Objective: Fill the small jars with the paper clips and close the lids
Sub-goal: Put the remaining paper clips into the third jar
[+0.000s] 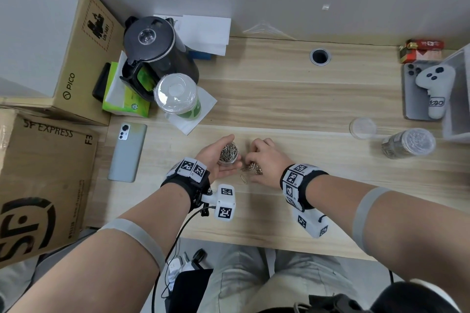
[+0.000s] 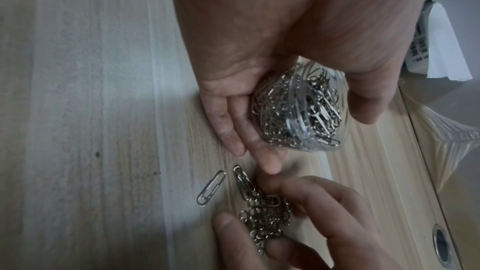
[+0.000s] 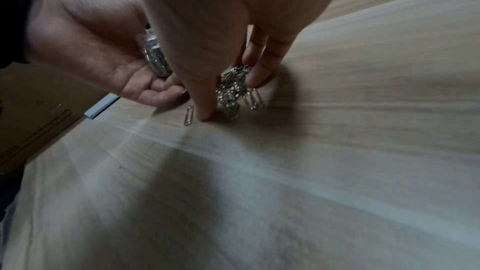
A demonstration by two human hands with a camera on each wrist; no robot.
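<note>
- Left hand (image 1: 216, 160) cups the open jar (image 1: 229, 154), full of clips.
- Right hand (image 1: 264, 162) pinches the paper clips (image 1: 251, 168) on the surface (image 1: 279, 99), just beside.
- Boxes (image 1: 45, 160) read "SF EXPRESS", "PICO".

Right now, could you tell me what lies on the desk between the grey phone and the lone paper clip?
Only the left hand, holding the open jar just above the desk; the head view shows bare wood otherwise.
</note>
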